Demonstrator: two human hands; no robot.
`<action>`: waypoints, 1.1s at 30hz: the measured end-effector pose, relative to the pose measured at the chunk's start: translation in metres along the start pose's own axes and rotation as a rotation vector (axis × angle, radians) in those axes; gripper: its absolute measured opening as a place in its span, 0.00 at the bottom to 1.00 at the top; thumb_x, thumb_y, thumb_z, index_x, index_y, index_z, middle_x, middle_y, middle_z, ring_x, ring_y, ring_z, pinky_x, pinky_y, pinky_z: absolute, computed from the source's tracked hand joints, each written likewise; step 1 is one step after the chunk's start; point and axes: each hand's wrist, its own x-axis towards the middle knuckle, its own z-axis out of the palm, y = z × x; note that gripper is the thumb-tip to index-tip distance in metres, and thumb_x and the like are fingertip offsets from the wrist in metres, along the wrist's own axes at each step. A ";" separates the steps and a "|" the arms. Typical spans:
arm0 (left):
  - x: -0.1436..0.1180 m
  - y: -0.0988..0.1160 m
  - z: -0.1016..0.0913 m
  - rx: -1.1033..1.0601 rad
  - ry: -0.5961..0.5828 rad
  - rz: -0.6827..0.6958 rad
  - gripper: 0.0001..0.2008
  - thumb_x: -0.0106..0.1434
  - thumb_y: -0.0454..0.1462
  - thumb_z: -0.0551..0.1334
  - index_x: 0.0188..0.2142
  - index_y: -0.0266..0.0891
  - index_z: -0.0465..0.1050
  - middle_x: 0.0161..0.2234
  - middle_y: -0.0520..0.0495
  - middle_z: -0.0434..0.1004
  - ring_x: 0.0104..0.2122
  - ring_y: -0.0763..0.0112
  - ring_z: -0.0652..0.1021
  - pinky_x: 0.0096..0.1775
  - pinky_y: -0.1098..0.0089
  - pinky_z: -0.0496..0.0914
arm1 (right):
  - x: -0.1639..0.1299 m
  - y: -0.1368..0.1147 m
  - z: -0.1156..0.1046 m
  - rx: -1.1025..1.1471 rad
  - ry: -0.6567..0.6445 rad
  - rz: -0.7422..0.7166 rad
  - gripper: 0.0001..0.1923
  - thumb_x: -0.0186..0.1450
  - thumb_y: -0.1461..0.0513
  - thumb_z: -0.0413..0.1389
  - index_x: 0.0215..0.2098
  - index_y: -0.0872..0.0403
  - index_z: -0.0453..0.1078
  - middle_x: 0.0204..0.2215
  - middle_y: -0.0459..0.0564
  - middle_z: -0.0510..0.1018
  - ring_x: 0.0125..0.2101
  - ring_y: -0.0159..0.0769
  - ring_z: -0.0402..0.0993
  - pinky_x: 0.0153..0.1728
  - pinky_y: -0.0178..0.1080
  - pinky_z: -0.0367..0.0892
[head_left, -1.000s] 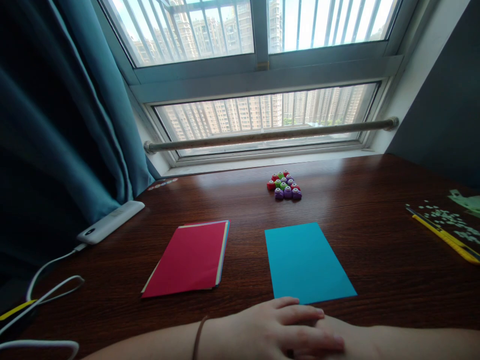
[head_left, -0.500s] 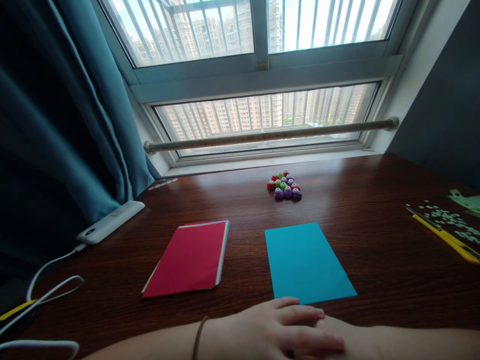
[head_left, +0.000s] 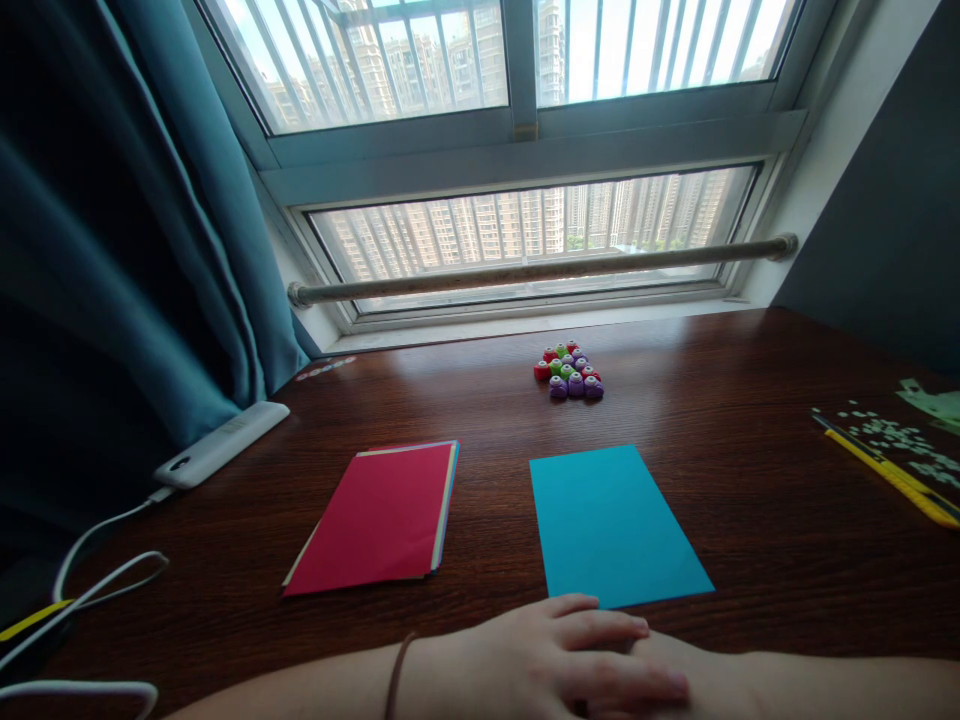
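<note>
here the left hand [head_left: 559, 655] lies flat, palm down, fingers [head_left: 600, 628] loosely together and stretched to the right, laid over the right hand [head_left: 705, 675], which rests on the table [head_left: 750, 480]; neither hand holds anything, and how the right fingers sit under the left cannot be told. a thin brown band [head_left: 397, 675] circles the left wrist.

just beyond the left fingertips is the blue sheet [head_left: 615, 525], a smooth, matte rectangle of paper lying flat. its long axis runs away from the hands toward the window [head_left: 525, 235], leaning slightly left at the far end, and its near short edge sits just beside the left hand, not clearly touching.

left of the blue sheet, apart from it, lies a stack of coloured paper [head_left: 379, 518] with a red sheet on top, thin edges of other colours showing along its right side. beyond the blue sheet, nearer the window, small rounded plastic pieces [head_left: 568, 372] in red, green and purple form a tight cluster. far right of the sheet a yellow cutter [head_left: 885, 470] lies among pale paper scraps [head_left: 896, 440]. the table is dark glossy wood with fine grain.
</note>
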 end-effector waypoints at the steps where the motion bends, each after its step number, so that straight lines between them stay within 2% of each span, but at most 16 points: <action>1: 0.000 0.000 0.000 -0.001 0.005 -0.003 0.18 0.69 0.37 0.46 0.41 0.47 0.75 0.59 0.59 0.58 0.60 0.66 0.55 0.57 0.66 0.58 | 0.000 0.000 0.000 -0.002 -0.002 0.003 0.18 0.63 0.64 0.51 0.51 0.44 0.67 0.42 0.42 0.75 0.42 0.29 0.72 0.41 0.27 0.70; 5: 0.000 -0.001 0.001 0.006 -0.017 0.005 0.18 0.69 0.37 0.46 0.41 0.47 0.75 0.59 0.59 0.58 0.60 0.65 0.55 0.57 0.65 0.58 | -0.002 0.001 0.004 -0.012 -0.007 0.007 0.22 0.61 0.66 0.52 0.53 0.44 0.65 0.43 0.41 0.75 0.43 0.29 0.72 0.42 0.27 0.70; 8: 0.000 -0.001 0.002 0.005 0.012 -0.001 0.18 0.69 0.37 0.46 0.40 0.47 0.75 0.59 0.59 0.58 0.60 0.66 0.55 0.57 0.66 0.57 | -0.003 0.002 0.008 -0.023 -0.008 0.015 0.24 0.61 0.68 0.51 0.54 0.44 0.64 0.44 0.41 0.74 0.43 0.28 0.72 0.41 0.25 0.70; 14: -0.002 0.000 0.006 -0.010 0.051 0.000 0.19 0.69 0.36 0.45 0.40 0.45 0.75 0.59 0.58 0.56 0.60 0.65 0.54 0.58 0.65 0.56 | -0.006 0.004 0.017 -0.044 -0.004 0.032 0.24 0.61 0.67 0.52 0.54 0.42 0.64 0.45 0.40 0.74 0.46 0.30 0.70 0.43 0.29 0.69; 21: -0.002 -0.002 0.006 -0.018 0.061 0.030 0.18 0.69 0.38 0.45 0.41 0.45 0.74 0.59 0.57 0.56 0.60 0.64 0.54 0.57 0.65 0.57 | -0.006 0.006 0.019 -0.063 -0.004 0.039 0.24 0.61 0.68 0.50 0.53 0.40 0.65 0.43 0.38 0.75 0.44 0.26 0.71 0.39 0.23 0.69; 24: -0.002 -0.002 0.006 -0.008 0.060 0.035 0.17 0.69 0.38 0.46 0.41 0.44 0.74 0.60 0.56 0.56 0.61 0.63 0.54 0.57 0.64 0.57 | -0.006 0.005 0.017 -0.067 -0.006 0.029 0.21 0.62 0.66 0.51 0.52 0.42 0.65 0.44 0.41 0.74 0.45 0.29 0.70 0.43 0.29 0.69; 29: -0.002 -0.001 0.004 -0.015 0.036 0.039 0.18 0.69 0.39 0.46 0.42 0.44 0.74 0.60 0.55 0.55 0.60 0.63 0.54 0.57 0.64 0.57 | -0.007 0.004 0.019 -0.077 -0.008 0.010 0.16 0.65 0.60 0.51 0.52 0.51 0.65 0.48 0.52 0.71 0.46 0.37 0.69 0.48 0.45 0.66; 31: -0.002 -0.001 0.003 -0.008 0.031 0.037 0.18 0.69 0.39 0.46 0.42 0.44 0.74 0.60 0.55 0.55 0.60 0.63 0.54 0.58 0.65 0.57 | -0.006 0.004 0.021 -0.086 -0.010 0.003 0.16 0.65 0.60 0.51 0.51 0.52 0.66 0.48 0.53 0.71 0.45 0.37 0.69 0.48 0.45 0.65; 33: -0.001 -0.001 0.003 0.004 0.024 0.025 0.18 0.69 0.38 0.45 0.42 0.45 0.74 0.60 0.56 0.56 0.61 0.63 0.54 0.58 0.65 0.57 | -0.006 0.005 0.022 -0.099 -0.013 0.002 0.15 0.65 0.61 0.51 0.50 0.49 0.67 0.46 0.50 0.72 0.45 0.34 0.70 0.47 0.40 0.67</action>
